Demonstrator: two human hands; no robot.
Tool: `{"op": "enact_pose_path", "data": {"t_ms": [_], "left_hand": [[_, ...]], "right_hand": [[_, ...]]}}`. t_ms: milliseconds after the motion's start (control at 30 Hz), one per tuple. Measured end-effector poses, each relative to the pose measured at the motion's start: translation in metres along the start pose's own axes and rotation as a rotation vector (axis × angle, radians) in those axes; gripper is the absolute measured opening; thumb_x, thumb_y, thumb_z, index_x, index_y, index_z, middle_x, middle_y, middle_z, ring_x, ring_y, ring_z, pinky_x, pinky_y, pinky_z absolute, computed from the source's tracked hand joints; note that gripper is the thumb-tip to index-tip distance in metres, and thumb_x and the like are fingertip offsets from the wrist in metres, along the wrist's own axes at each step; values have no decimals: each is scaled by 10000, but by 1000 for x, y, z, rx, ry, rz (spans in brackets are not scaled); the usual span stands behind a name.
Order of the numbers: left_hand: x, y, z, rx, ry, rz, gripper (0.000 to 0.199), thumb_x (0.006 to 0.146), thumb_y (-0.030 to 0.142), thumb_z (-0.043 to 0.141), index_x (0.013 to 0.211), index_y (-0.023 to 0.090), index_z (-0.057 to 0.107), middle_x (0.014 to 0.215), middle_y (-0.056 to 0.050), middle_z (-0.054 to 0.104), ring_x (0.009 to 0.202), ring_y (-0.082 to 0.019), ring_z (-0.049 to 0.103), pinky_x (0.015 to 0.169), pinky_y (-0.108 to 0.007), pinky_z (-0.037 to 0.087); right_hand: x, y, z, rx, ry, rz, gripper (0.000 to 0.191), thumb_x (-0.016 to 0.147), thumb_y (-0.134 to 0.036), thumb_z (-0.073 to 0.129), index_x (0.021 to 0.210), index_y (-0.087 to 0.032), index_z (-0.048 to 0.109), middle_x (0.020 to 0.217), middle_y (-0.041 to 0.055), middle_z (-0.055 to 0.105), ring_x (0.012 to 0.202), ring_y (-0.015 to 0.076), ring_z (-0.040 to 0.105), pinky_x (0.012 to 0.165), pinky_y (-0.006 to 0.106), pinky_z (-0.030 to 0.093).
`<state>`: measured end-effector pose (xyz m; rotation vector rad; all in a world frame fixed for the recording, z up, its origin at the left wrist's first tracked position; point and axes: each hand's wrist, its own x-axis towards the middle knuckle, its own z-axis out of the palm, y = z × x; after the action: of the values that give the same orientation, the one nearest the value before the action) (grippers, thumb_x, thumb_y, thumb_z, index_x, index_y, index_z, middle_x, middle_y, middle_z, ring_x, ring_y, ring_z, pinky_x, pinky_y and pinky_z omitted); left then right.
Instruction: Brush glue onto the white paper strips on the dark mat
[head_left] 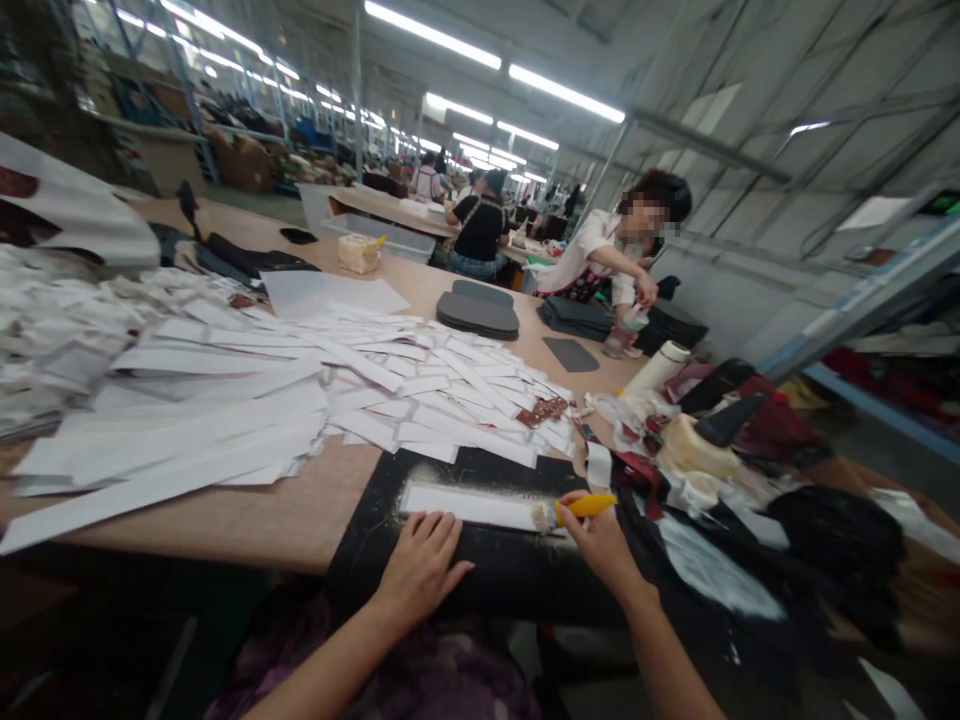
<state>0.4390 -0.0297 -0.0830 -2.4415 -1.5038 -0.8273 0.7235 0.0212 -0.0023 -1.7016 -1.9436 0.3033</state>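
A white strip (472,505) lies lengthwise on a black sheet (375,550) at the table's near edge, with pale residue around it. My left hand (424,560) rests flat with fingers spread, its fingertips at the strip's near edge toward the left end. In my right hand (600,535) is a brush (589,506) with a yellow handle, and its bristles touch the strip's right end. Beyond the sheet, many loose white strips (375,380) are heaped over the table (277,520).
Scraps and dark cloth (832,520) crowd the right side. Farther back stand a stack of dark grey pieces (478,310) and a tub (358,253). A person (592,250) leans over the table's far right, holding a container. Other people sit behind.
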Motion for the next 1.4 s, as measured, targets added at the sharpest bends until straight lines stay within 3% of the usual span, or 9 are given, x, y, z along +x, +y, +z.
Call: {"op": "enact_pose_path", "data": {"t_ms": [200, 400, 567, 667, 800, 967, 1133, 1267, 1400], "left_hand": [[3, 3, 0, 4, 8, -19, 451, 850, 469, 448, 1132, 140, 572, 1118, -108, 610, 1047, -253, 505, 953, -420, 313], [5, 15, 6, -35, -56, -19, 549, 825, 528, 453, 1177, 112, 519, 1153, -124, 569, 1090, -261, 460, 984, -425, 273], [6, 13, 8, -60, -172, 9, 602, 838, 571, 372, 1205, 103, 467, 1148, -127, 543, 1078, -267, 442, 984, -452, 271], [6, 12, 4, -63, -187, 22, 603, 855, 567, 324, 1209, 95, 454, 1157, -131, 532, 1064, -269, 440, 971, -458, 281], [6, 13, 1, -62, -203, 23, 610, 856, 571, 312, 1199, 88, 460, 1149, -140, 534, 1036, -266, 446, 948, -459, 300], [8, 12, 6, -72, -177, 21, 603, 848, 571, 343, 1199, 98, 468, 1161, -127, 542, 1040, -267, 454, 947, -457, 304], [7, 15, 8, -49, -123, -8, 536, 839, 518, 427, 1181, 114, 509, 1146, -122, 571, 1060, -278, 461, 957, -457, 290], [10, 15, 4, -33, -87, 4, 451, 839, 445, 481, 1151, 125, 539, 1133, -117, 583, 1039, -275, 481, 924, -446, 316], [31, 22, 0, -14, -130, -39, 306, 866, 391, 443, 949, 147, 608, 958, -96, 610, 919, -258, 516, 863, -438, 357]], "right_hand": [[-5, 25, -22, -332, 165, 113, 264, 747, -370, 450, 733, -169, 621, 632, 78, 602, 667, 240, 581, 686, 357, 432], [22, -75, 36, 188, -70, -215, 253, 822, -409, 458, 860, -201, 596, 801, 36, 650, 739, 175, 601, 715, 284, 456], [50, -148, 88, 311, -316, -498, 174, 815, -333, 492, 856, -200, 597, 838, 33, 650, 821, 171, 594, 780, 293, 442], [67, -170, 99, 137, -479, -625, 105, 788, -257, 521, 805, -195, 605, 738, 14, 635, 729, 157, 580, 735, 286, 424], [81, -181, 102, -15, -354, -666, 112, 801, -242, 512, 816, -182, 606, 739, 21, 631, 749, 159, 563, 777, 307, 380], [78, -187, 100, 10, -463, -632, 96, 784, -231, 534, 783, -192, 621, 654, -8, 604, 641, 124, 544, 679, 249, 379], [70, -147, 77, 84, -418, -396, 129, 779, -264, 531, 795, -184, 630, 678, -1, 621, 618, 116, 547, 611, 221, 386], [47, -44, 25, 96, -268, -113, 175, 764, -283, 473, 766, -181, 615, 687, 9, 626, 625, 135, 571, 616, 232, 417], [6, 39, -29, -85, 45, 180, 213, 727, -345, 470, 720, -185, 611, 641, 35, 622, 657, 195, 592, 634, 283, 427]]}}
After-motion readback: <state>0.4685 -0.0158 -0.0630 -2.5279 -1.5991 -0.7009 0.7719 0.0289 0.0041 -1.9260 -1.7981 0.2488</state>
